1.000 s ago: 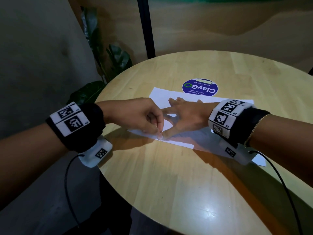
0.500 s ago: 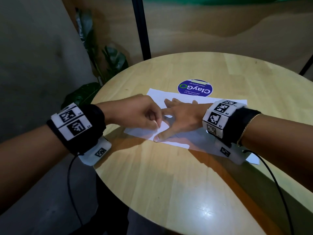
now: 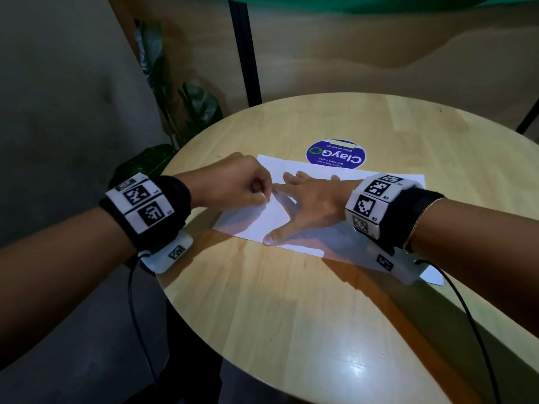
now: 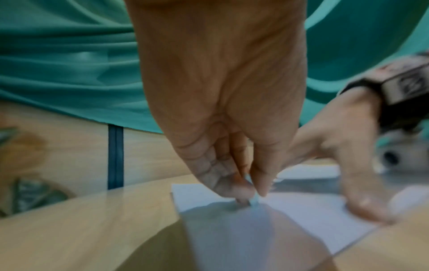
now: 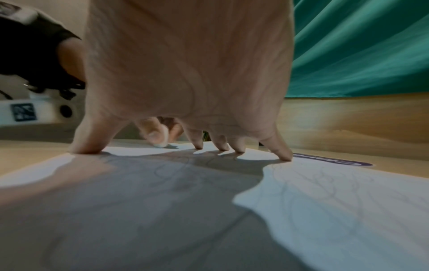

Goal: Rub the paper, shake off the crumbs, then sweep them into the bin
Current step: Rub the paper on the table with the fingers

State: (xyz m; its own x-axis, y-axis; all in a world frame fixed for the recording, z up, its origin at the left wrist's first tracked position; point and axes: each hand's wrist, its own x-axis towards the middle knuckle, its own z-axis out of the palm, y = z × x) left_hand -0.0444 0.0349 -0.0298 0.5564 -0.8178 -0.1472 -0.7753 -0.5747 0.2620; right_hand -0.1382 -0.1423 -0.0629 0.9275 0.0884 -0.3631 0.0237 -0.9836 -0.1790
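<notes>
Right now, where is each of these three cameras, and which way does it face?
Head: on the forehead, facing down at the table; both forearms show.
Left wrist: under the wrist, facing along the left hand pinching an eraser on the paper.
Right wrist: low, behind the right hand spread on the sheet.
All three share the paper and both hands.

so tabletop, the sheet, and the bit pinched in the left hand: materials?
Tabletop: looks like light wood planks, glossy finish; grain seams and a light glare show.
Sheet: thin matte white paper, lying flat, faint pencil lines.
Bit in the left hand: small pale block, probably a rubber eraser; too blurred to be sure.
</notes>
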